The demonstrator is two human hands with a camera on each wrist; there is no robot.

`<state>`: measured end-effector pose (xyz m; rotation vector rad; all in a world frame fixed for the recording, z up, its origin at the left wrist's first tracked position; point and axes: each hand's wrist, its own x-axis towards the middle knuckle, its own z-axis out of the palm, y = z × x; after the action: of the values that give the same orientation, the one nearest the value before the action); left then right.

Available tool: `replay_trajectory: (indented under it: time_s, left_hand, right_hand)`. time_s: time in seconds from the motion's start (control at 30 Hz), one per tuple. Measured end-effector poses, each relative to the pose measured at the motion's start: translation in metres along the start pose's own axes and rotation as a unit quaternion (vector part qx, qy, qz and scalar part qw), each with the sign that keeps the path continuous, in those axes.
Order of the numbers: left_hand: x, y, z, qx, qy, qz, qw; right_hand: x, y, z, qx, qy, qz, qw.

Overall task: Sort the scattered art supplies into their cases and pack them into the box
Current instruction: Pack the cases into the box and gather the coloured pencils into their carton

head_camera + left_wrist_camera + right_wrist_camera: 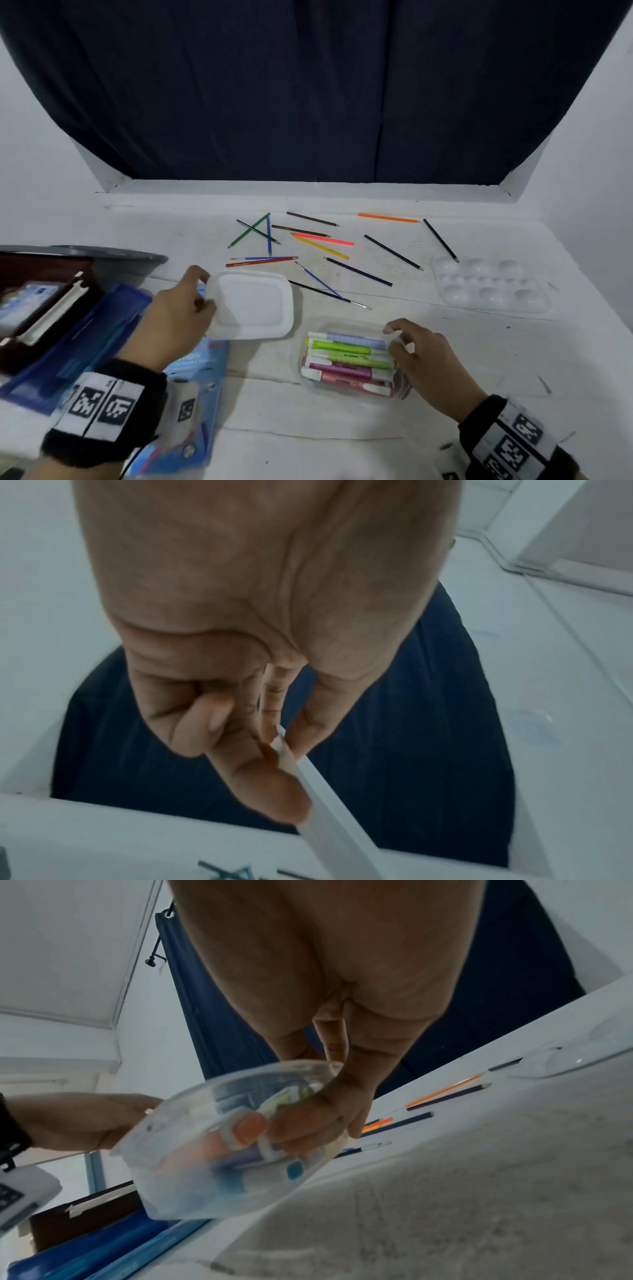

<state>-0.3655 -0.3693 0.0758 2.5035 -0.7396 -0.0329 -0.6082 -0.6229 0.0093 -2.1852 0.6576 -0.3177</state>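
A clear plastic case (pixel 347 359) full of coloured markers (pixel 346 356) sits on the white table (pixel 342 438). My right hand (pixel 416 356) grips its right end, fingers curled over the rim; the right wrist view shows that case (pixel 219 1150) tilted against my fingers (pixel 308 1123). My left hand (pixel 181 311) holds a white lid (pixel 251 305) by its left edge, just left of and above the case. In the left wrist view the lid's edge (pixel 322 799) is pinched between thumb and fingers. Several coloured pencils (pixel 322 240) and thin paintbrushes (pixel 320 282) lie scattered behind.
A white paint palette (pixel 491 284) lies at the right. At the left stand a dark brown box (pixel 41 291), a blue case (pixel 78 342) and a blue packet (pixel 195 387). A dark curtain (pixel 308 85) hangs behind the table.
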Motion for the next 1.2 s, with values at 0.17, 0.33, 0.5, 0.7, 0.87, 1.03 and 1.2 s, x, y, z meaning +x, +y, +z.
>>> replay_trajectory:
  time_s: [0.17,0.33,0.5,0.7,0.87,1.03,1.2]
  left_hand:
    - [-0.02,-0.006,-0.017,-0.15,0.032,-0.003,0.988]
    - [-0.018,-0.01,0.018,-0.185,-0.147,0.014,0.972]
    - [-0.006,-0.027,0.044,-0.12,-0.222,0.058,0.966]
    - [0.012,-0.039,0.039,-0.063,-0.227,0.122,0.964]
    - [0.024,-0.059,0.035,0.004,-0.233,0.145,0.962]
    - [0.033,-0.071,0.034,-0.035,-0.244,0.179,0.952]
    - [0.035,-0.079,0.043,-0.065,-0.238,0.199,0.948]
  right_hand:
    - [0.011,-0.013,0.026,0.03,-0.068,0.002,0.997]
    - [0.033,-0.027,0.051,0.045,-0.104,0.017,0.993]
    - [0.057,-0.049,0.06,0.132,-0.075,0.103,0.983]
    - [0.06,-0.071,0.072,0.147,-0.081,0.132,0.977]
    - [0.057,-0.076,0.083,0.026,-0.071,0.106,0.991]
    - [0.055,-0.08,0.09,0.036,-0.034,0.14,0.989]
    - [0.055,-0.086,0.089,0.031,-0.072,0.165,0.983]
